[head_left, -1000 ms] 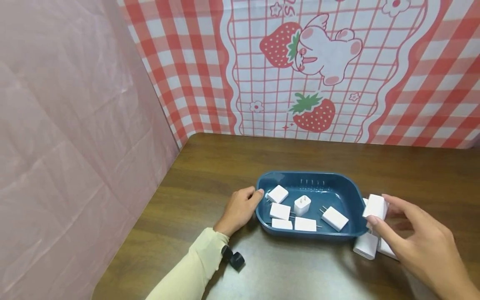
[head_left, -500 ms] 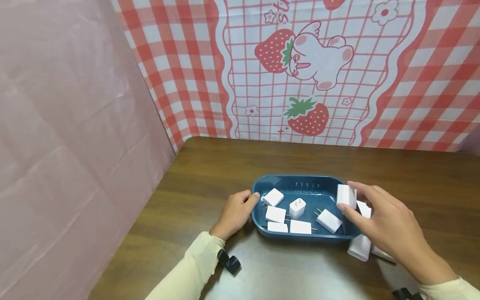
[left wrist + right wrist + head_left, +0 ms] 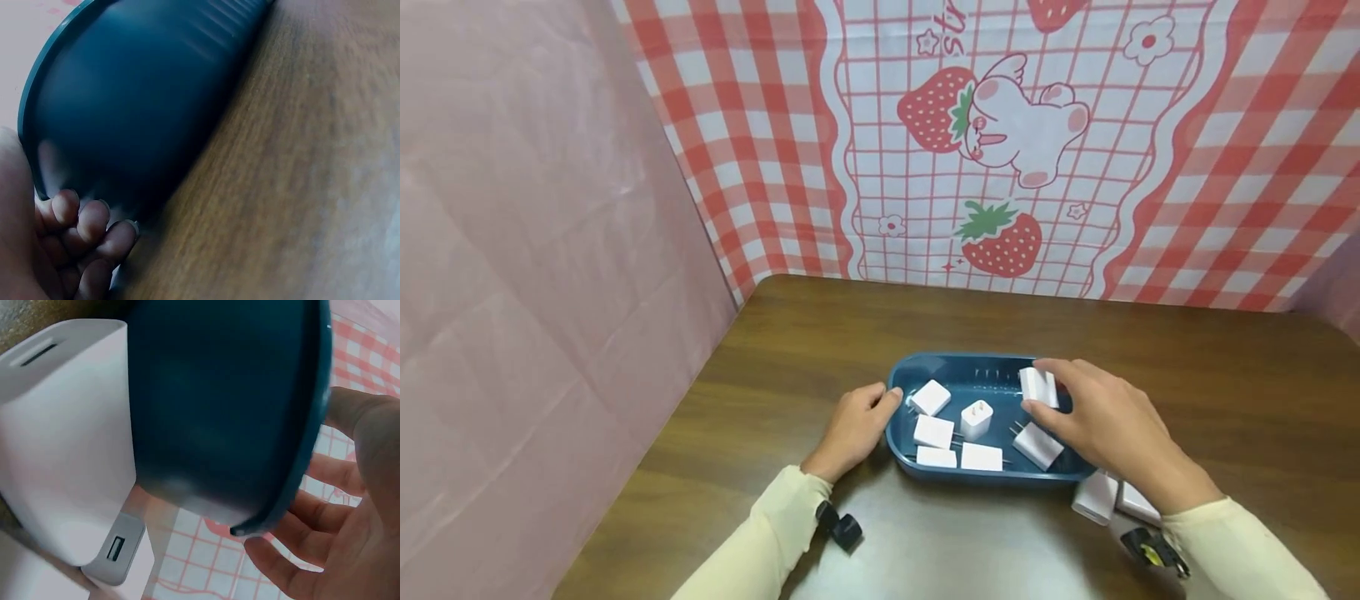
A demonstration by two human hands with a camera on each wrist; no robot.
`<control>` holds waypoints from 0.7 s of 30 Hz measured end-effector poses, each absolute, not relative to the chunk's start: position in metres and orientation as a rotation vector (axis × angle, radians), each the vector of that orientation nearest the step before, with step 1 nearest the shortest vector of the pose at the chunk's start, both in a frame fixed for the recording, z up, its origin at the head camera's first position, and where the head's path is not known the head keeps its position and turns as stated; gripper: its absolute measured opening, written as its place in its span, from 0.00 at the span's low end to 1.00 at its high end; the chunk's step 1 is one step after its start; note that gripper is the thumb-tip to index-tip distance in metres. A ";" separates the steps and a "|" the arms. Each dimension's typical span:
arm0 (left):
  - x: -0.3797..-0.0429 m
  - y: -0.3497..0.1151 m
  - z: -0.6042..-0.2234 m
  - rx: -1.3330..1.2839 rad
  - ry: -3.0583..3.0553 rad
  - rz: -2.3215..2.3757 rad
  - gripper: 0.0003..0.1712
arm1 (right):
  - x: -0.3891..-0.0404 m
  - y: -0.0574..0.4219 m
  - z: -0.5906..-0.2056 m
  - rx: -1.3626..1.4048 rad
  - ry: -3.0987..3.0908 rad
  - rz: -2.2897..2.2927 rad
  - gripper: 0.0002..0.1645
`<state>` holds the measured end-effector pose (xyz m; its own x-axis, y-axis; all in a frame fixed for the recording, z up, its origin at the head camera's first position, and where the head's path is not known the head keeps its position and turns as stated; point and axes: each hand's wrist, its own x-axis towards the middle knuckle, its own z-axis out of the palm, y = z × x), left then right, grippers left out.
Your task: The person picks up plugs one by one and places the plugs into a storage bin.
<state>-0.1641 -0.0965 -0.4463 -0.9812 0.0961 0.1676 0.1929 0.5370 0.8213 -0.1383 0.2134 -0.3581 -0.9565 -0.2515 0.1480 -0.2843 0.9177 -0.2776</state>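
My right hand (image 3: 1108, 408) pinches a white USB charger (image 3: 1037, 387) between thumb and fingers over the right end of a dark blue plastic basin (image 3: 992, 476). My left hand (image 3: 853, 427) grips the basin's left end, its thumb on the rim and its fingers (image 3: 94, 222) curled against the outer wall. Inside lie several white chargers, including a middle one (image 3: 977, 419) with its prongs up and another (image 3: 1037, 447) below the held one. In the right wrist view, the held charger is hidden behind the basin wall.
Just right of the basin, more white chargers sit on the wooden table (image 3: 805, 333), one (image 3: 1096, 497) close to the basin's corner. Behind the table hangs a red-and-white checked cloth (image 3: 760, 125). A pink cloth (image 3: 550, 250) hangs at the left.
My right hand has carried the white charger leftward from outside the basin's right edge to over its inside. The left hand keeps its hold on the rim. The head view has shifted slightly.
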 end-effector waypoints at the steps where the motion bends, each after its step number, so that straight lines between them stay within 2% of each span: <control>1: -0.164 -0.098 -0.446 -0.249 -2.670 -1.438 0.26 | -0.140 0.211 -0.360 0.433 -2.966 0.449 0.44; 10: -0.162 -0.100 -0.445 -0.242 -2.668 -1.448 0.26 | -0.149 0.200 -0.367 0.520 -2.941 0.376 0.37; 21: -0.164 -0.096 -0.446 -0.243 -2.674 -1.423 0.26 | -0.150 0.194 -0.370 0.444 -3.010 0.405 0.38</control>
